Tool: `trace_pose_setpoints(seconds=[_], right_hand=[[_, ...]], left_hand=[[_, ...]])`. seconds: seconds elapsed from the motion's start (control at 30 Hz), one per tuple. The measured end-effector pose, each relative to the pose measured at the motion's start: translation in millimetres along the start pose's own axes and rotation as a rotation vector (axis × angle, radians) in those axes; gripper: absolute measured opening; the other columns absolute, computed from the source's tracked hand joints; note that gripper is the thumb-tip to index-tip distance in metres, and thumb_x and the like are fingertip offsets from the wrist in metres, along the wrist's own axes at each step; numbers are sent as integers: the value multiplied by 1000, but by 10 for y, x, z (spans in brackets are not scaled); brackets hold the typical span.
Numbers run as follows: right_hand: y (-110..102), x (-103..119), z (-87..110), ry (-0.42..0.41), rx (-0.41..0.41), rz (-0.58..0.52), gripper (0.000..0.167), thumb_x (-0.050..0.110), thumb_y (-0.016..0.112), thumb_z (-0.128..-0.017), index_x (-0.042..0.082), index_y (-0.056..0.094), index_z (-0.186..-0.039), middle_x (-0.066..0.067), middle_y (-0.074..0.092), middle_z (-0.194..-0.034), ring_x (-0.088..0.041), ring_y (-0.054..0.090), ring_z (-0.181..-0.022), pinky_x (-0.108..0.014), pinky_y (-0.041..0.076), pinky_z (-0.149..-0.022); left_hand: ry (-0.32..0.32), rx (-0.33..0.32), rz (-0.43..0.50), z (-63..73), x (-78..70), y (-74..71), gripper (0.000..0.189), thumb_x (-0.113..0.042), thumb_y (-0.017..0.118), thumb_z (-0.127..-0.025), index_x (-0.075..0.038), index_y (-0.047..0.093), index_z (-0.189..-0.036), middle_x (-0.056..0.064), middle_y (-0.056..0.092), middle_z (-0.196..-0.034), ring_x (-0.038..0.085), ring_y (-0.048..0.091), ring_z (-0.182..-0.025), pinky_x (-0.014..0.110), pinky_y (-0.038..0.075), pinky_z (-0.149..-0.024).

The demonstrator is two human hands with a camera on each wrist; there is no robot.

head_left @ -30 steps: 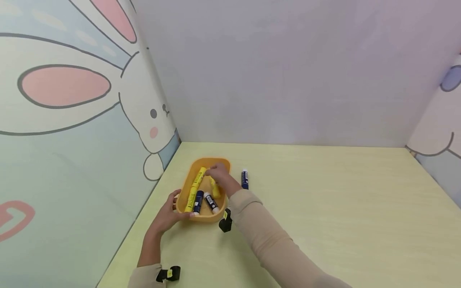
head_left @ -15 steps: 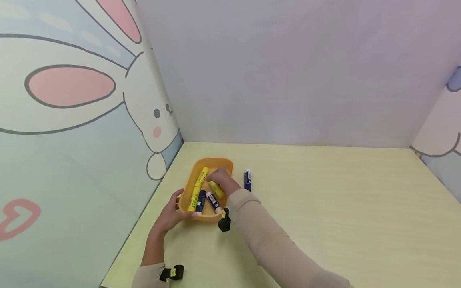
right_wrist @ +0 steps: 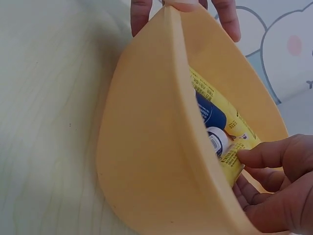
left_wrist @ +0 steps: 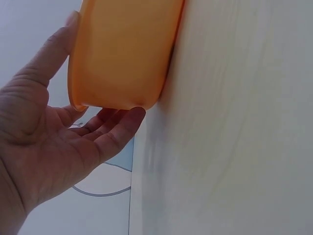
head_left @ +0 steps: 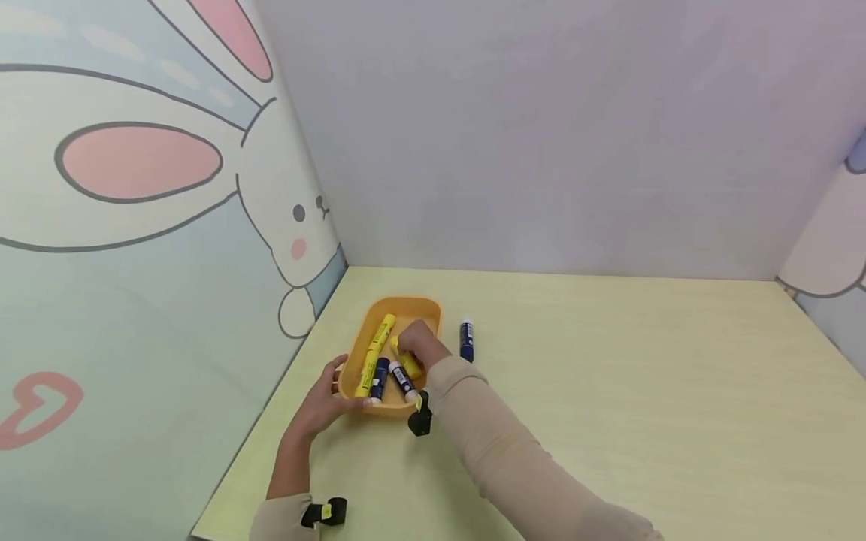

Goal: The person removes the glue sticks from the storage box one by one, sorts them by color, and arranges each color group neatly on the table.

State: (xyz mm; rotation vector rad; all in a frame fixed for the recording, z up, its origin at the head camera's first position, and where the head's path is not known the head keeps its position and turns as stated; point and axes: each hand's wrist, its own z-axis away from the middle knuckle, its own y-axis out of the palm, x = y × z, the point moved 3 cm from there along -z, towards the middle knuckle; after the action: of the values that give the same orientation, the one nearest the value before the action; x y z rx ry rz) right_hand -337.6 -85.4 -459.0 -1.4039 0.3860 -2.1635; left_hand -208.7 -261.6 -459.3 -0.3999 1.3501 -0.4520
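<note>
**Orange tray, both hands on it**

Orange plastic tray (head_left: 406, 308) sits lower-centre-left of the head view, on the pale wood-grain table (head_left: 609, 376), close to the bunny wall panel (head_left: 169, 225). Inside: a long yellow stick (head_left: 375, 353), two navy sticks (head_left: 379, 376) w/ white caps, and a short yellow stick (head_left: 408, 362) under my right hand.

Risk, as I judge it: the tray looks light, so a sideways tug on the short yellow stick could skid or tip it if the left hand's brace slips. Sticks lie crowded, touching; lifting one may drag a navy one over the rim. Another navy stick (head_left: 466, 340) lies loose on the table just right of the tray, near my forearm, and a sleeve brush could roll it.

Left hand (left_wrist: 58, 132): relaxed, fingers nearly straight, cupping the tray's near end, thumb along the wall, fingertips (left_wrist: 129, 117) under the base edge. No real clench.

Right hand (right_wrist: 274, 181): fingers curled, pinching the short yellow stick (right_wrist: 234, 159) inside the tray, lower right of the wrist view.
</note>
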Motion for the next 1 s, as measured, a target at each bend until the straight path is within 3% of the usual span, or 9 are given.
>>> trace_pose_setpoints(seconds=[0.1, 0.2, 0.33, 0.47, 0.57, 0.77, 1.0], right_hand=[[-14, -5, 3, 6, 37, -43, 7, -3, 61, -75, -1, 54, -72, -8, 44, -62, -20, 43, -47, -28, 37, -41], [-62, 3, 38, 13, 82, -128, 3, 1, 63, -79, 1, 60, -80, -9, 53, -72, -22, 52, -57, -29, 44, -47], [-102, 20, 68, 30, 125, -261, 11, 2, 65, -82, 2, 62, -93, -10, 58, -90, -26, 58, -76, -33, 50, -60], [-130, -10, 96, 40, 138, -323, 16, 0, 66, -82, 2, 61, -97, -10, 59, -91, -26, 59, -79, -34, 51, -63], [-163, -23, 152, 16, 162, -359, 24, -2, 66, -81, 3, 62, -105, -10, 58, -94, -25, 58, -81, -35, 51, -64], [-264, 17, 324, -69, 283, -453, 44, -3, 62, -84, 5, 55, -127, -10, 56, -109, -27, 57, -93, -39, 50, -70], [-379, 21, 450, -116, 289, -468, 43, 1, 62, -85, 2, 55, -127, -12, 57, -110, -27, 57, -95, -39, 51, -73]], left_hand=[[-2, -1, 1, 1, 5, 5, 102, -39, 84, -64, -22, 23, -144, 14, 43, -131, 31, 44, -114, 51, 40, -89], [-6, -5, 2, -6, -5, 20, 103, -39, 84, -64, -22, 22, -144, 14, 44, -130, 30, 45, -114, 50, 40, -89], [-5, -8, 1, -14, -35, 21, 102, -38, 84, -64, -22, 23, -144, 14, 44, -130, 30, 45, -113, 50, 41, -89], [-5, -8, 1, -22, -38, 48, 101, -37, 84, -65, -21, 24, -143, 14, 45, -129, 30, 46, -113, 50, 41, -89], [-5, 0, 1, -35, -35, 70, 100, -37, 85, -64, -22, 24, -143, 13, 45, -129, 30, 46, -114, 50, 41, -89], [-3, 2, 6, -55, -56, 72, 102, -36, 85, -63, -21, 24, -143, 14, 44, -132, 31, 46, -115, 51, 40, -90], [0, -2, -22, -35, -89, 52, 102, -32, 85, -65, -18, 23, -144, 15, 44, -132, 31, 46, -114, 51, 41, -89]])
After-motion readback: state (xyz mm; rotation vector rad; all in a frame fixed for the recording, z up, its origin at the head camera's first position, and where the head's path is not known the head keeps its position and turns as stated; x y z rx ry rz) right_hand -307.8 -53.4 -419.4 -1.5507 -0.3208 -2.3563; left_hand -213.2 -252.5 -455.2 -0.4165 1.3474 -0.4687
